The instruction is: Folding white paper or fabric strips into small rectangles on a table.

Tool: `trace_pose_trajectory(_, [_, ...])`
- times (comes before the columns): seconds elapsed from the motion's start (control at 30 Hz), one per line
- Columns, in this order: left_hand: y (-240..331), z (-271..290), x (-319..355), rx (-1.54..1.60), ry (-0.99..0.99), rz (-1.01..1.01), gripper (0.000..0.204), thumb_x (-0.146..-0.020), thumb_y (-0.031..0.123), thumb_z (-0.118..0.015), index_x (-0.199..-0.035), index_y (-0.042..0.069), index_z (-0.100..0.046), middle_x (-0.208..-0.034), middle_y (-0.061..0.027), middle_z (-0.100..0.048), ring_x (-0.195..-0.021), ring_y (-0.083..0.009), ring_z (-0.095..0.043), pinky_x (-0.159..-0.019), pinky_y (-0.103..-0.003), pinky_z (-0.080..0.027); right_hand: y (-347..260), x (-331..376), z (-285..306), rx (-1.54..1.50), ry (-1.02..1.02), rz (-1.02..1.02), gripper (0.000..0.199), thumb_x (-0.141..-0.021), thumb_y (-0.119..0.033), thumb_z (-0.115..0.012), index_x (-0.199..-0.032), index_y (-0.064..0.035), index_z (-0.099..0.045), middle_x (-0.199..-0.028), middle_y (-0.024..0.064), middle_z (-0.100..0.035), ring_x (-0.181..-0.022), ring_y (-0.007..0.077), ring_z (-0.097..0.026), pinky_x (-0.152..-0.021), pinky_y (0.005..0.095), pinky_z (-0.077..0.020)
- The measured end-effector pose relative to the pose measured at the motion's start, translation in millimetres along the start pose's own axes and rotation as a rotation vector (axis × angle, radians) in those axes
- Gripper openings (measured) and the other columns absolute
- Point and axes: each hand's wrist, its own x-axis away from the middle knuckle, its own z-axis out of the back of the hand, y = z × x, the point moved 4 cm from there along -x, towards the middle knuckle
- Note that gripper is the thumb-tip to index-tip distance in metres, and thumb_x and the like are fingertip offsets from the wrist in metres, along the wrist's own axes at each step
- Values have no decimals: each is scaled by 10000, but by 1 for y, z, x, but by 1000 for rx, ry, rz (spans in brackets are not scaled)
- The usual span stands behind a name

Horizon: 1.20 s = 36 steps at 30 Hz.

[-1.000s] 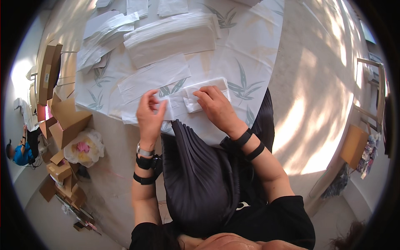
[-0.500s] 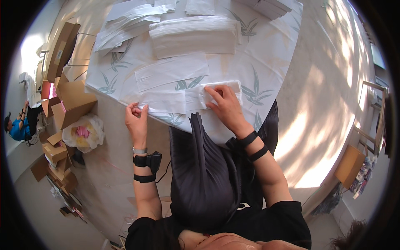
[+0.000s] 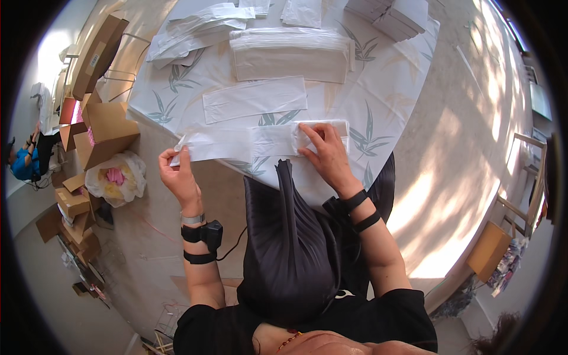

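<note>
Two hands, one clear bag, one white packet, at the table's near edge.
Our left hand (image 3: 179,173) pinches the clear plastic bag's (image 3: 220,145) end; our right hand (image 3: 326,155) presses flat on the white packet (image 3: 322,135) inside. One loose bag (image 3: 255,99) lies beyond.

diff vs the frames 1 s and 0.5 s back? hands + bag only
The left hand moved out to the person's left, away from the right hand, its fingers pinching the end of the clear plastic bag, which now lies stretched out long over the table edge. The right hand stayed pressing down on the white packet at the bag's other end. The stacks farther up the table are unchanged.
</note>
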Motion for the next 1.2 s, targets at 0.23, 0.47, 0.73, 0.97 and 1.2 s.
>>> trace_pose_trajectory(0.23, [24,18,-3,96,144,-151,293,-1006,26,-788,-1211,23,-580,-1158,-63,-653,-1047,-139,-646,-960,-286,-549,-1,1,-2,14,18,3,674,-871,-159,-861,-1505,-120,-635,-1209,120,-604,-1081,317,-601,-973,442,-527])
trace_pose_trajectory(0.47, [46,15,4,122,183,-172,340,-1006,35,-794,-1253,21,-561,-1191,-79,-640,-1088,-163,-655,-989,-308,-551,-1,0,-5,66,8,5,664,-864,-163,-867,-1490,-131,-645,-1192,120,-608,-1079,320,-601,-963,444,-531])
trace_pose_trajectory(0.73, [77,-59,41,2,-88,-358,545,-935,-60,-816,-1352,6,-471,-1261,-113,-589,-1116,-178,-656,-965,-303,-580,-27,-14,9,-44,49,15,564,-906,-190,-871,-1418,-64,-672,-1224,132,-638,-1084,321,-629,-905,416,-560])
trace_pose_trajectory(0.97, [79,-118,56,-60,-513,-706,650,-838,-128,-836,-1371,23,-495,-1153,-134,-707,-842,-175,-637,-746,-323,-555,-75,-44,17,-770,-141,-289,522,-961,-363,-864,-1297,3,-702,-1179,148,-730,-967,221,-684,-854,390,-573])
trace_pose_trajectory(1.2, [74,-144,71,-174,-605,-1000,821,-768,-22,-929,-1443,34,-465,-1253,-172,-666,-1040,-321,-656,-920,-421,-568,-68,-48,19,-764,79,-436,230,-1075,-219,-720,-1096,8,-687,-892,20,-673,-824,71,-566,-731,281,-491])
